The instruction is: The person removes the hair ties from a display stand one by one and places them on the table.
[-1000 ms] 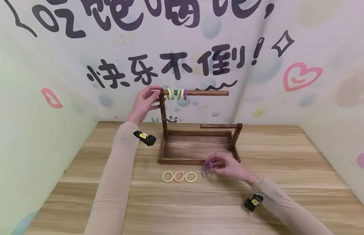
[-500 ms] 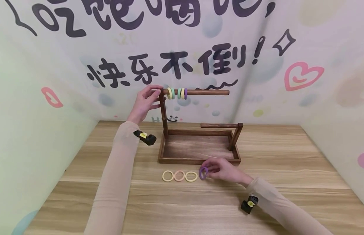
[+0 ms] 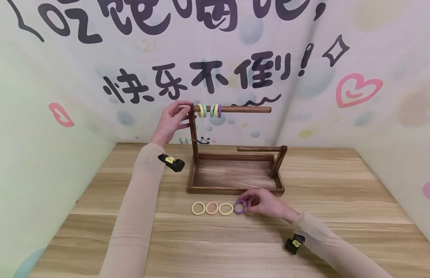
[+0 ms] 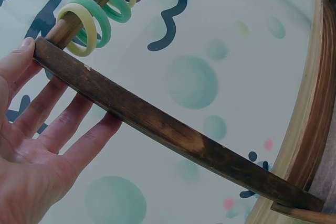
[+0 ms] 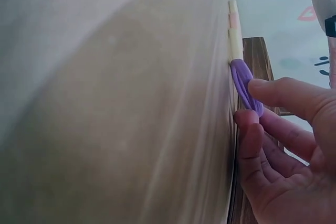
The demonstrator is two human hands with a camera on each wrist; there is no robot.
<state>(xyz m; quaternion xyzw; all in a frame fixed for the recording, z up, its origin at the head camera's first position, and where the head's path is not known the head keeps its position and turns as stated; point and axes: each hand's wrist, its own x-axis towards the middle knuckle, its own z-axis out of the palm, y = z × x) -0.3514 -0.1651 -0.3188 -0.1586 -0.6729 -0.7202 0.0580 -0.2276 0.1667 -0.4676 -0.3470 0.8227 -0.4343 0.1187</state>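
My left hand (image 3: 172,120) holds the top of the tall post on a dark wooden jewelry stand (image 4: 142,106), thumb on one side and fingertips along the other. On the stand's upper bar hang several hair ties, including a yellow hair tie (image 4: 79,29), a green hair tie (image 4: 98,20) and a purple one at the right end. My right hand (image 3: 267,203) pinches another purple hair tie (image 5: 245,85) between thumb and fingers, low at the table in front of the tray. That tie lies at the right end of a row with a pink hair tie (image 3: 212,208) and two yellow ones.
The stand's tray (image 3: 236,191) has a low rim. From its right side a shorter post carries a lower bar (image 3: 259,149) pointing left. Behind the wooden table (image 3: 215,247) hangs a printed backdrop (image 3: 312,116), and walls close in both sides.
My right hand has moved left and brought the purple hair tie down flat beside the yellow one at the row's end. My left hand stays at the post.
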